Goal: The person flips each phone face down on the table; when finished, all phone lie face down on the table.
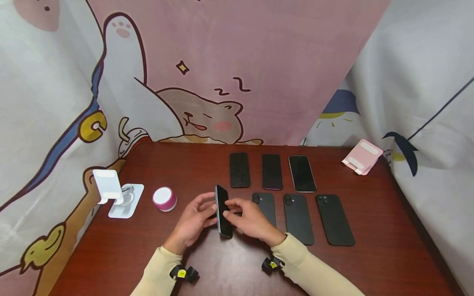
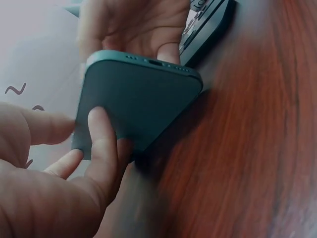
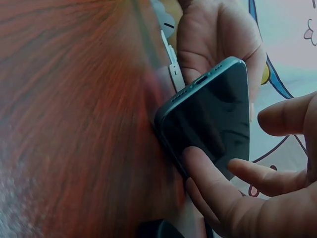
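A smartphone stands on its long edge between both hands. Its dark screen faces the right hand and its plain teal back faces the left. My left hand touches the back with extended fingers; whether its thumb meets the phone's edge I cannot tell. My right hand lays its fingertips on the screen, fingers nearly straight, and its thumb stays apart from the phone. Just beyond the right hand lies a dark phone, partly hidden by it.
Other phones lie in two rows: three screen-up, such as the dark phone, and several back-up, such as the black phone. A round pink-and-white jar and a white phone stand are at left. A pink stand sits back right.
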`<action>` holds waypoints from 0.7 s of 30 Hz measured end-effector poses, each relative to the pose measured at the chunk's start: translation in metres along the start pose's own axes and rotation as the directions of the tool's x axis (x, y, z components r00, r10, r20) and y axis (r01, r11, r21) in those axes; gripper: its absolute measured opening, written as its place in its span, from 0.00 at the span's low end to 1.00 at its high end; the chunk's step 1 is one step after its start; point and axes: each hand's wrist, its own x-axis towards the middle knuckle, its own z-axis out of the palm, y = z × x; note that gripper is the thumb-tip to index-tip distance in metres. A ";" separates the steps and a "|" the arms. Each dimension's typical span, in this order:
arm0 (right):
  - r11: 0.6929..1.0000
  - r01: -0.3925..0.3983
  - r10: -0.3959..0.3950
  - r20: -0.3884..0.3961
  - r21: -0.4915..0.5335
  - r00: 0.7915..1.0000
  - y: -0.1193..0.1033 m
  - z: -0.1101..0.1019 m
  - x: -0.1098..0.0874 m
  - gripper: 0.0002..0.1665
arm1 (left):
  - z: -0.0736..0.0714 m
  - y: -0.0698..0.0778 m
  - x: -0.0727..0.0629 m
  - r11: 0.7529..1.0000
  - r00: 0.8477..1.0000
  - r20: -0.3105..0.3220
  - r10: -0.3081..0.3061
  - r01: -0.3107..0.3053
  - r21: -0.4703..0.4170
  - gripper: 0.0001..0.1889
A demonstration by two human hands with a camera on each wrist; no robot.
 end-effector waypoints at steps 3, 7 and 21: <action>0.993 -0.044 0.042 0.021 0.111 0.999 -0.001 -0.001 0.000 0.32 | 0.003 -0.001 0.003 1.000 0.999 0.031 -0.014 0.014 0.003 0.25; 0.973 -0.075 0.069 0.036 0.218 0.997 -0.002 -0.002 -0.001 0.36 | 0.008 -0.003 0.006 1.000 0.998 0.055 -0.026 0.025 0.011 0.25; 0.979 -0.048 0.046 0.015 0.198 0.999 0.010 -0.014 -0.005 0.33 | 0.024 -0.008 -0.001 0.987 0.991 0.136 -0.018 -0.004 0.161 0.25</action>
